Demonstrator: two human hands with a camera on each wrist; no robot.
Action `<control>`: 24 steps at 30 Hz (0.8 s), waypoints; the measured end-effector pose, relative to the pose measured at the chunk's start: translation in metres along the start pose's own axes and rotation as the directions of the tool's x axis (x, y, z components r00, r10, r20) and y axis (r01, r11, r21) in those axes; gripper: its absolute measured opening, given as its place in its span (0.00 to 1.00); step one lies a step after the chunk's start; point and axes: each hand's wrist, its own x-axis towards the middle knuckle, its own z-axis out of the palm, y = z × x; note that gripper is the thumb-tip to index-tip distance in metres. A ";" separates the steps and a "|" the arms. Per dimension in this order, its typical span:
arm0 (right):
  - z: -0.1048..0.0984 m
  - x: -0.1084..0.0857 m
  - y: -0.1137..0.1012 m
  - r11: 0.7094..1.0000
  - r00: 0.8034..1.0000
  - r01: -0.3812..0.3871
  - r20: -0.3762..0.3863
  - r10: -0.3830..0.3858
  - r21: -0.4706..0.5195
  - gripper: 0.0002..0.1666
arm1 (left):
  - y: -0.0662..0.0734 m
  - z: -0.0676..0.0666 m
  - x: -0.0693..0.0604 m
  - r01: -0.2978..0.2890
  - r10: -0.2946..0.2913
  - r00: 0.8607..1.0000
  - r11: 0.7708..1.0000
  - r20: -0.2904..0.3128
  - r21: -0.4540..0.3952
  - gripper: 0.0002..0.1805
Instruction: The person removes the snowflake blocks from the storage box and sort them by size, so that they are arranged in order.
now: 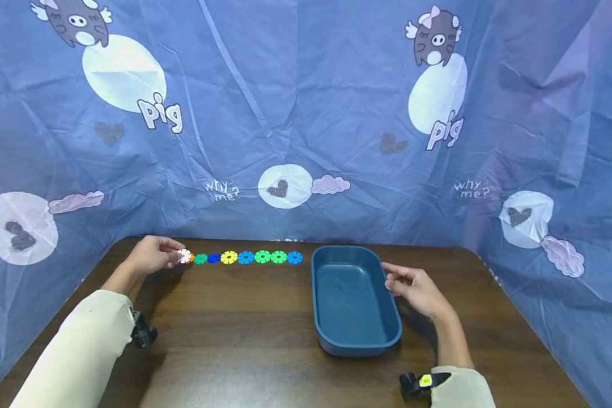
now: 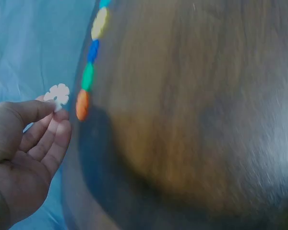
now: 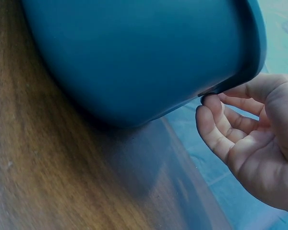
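In the head view, my left hand (image 1: 153, 255) is at the far left of the table, pinching a white flower-shaped plastic disc (image 2: 58, 95) between thumb and fingers. Beside it, an orange disc (image 2: 82, 104) stands at the near end of a row in the left wrist view. The row continues rightward with green (image 1: 200, 259), dark blue (image 1: 213, 258), yellow (image 1: 229, 257) and further blue and green discs. My right hand (image 1: 413, 288) touches the outer right edge of a blue plastic bin (image 1: 357, 350) with its fingertips; some fingertips are hidden at the rim in the right wrist view.
The bin stands on a brown wooden table (image 1: 234, 334), right of the row of discs, and its inside shows only bare floor. A blue printed cloth (image 1: 296, 130) hangs behind and around the table. Each wrist wears a small black camera (image 1: 144, 330).
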 end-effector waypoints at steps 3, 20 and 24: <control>0.000 0.002 0.000 1.000 1.000 0.005 -0.003 -0.005 -0.004 0.26 | -0.014 -0.004 -0.007 0.048 -0.049 0.997 0.999 -0.052 -0.016 0.17; 0.000 0.001 -0.001 1.000 1.000 -0.021 -0.004 0.021 0.017 0.26 | -0.040 0.005 -0.002 0.094 -0.123 0.961 0.987 -0.247 -0.128 0.16; 0.000 0.000 -0.002 1.000 1.000 -0.019 0.000 0.019 0.025 0.26 | -0.041 0.008 0.001 0.125 -0.154 0.952 0.985 -0.265 -0.123 0.15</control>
